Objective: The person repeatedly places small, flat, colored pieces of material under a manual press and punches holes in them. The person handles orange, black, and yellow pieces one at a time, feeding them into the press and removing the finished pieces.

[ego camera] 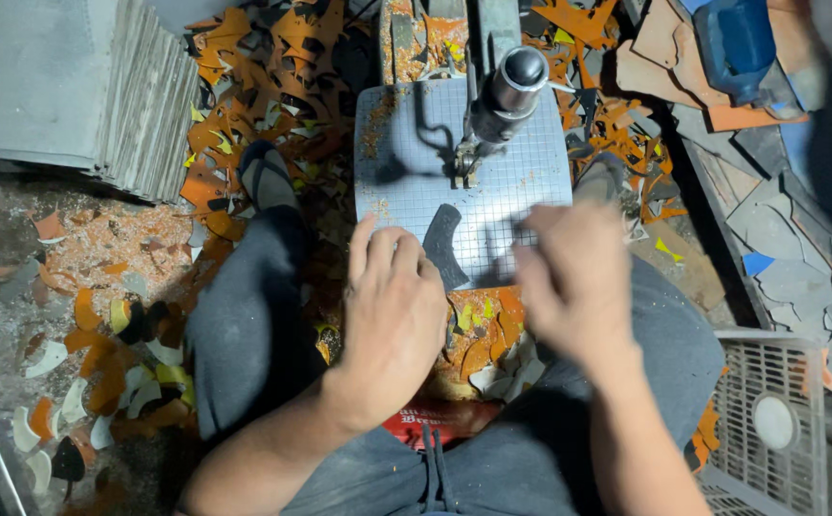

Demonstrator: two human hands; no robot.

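We see the dark grey, curved flat sheet piece [443,247] lying on the gridded metal counter [521,186], just right of our left hand [392,320], whose extended fingers press its edge. Right hand [573,282] is blurred; grip indeterminate. We judge the piece light, thin, semi-stiff: hold it flat by its edges.

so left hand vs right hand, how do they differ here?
The left hand is sharp in the picture, resting flat with fingers at the dark cut piece on the gridded plate. The right hand is motion-blurred and no object shows in its grip. The left sits nearer the plate's middle, the right at its lower right edge. Both are bare and lie palm-down at the plate's near edge.
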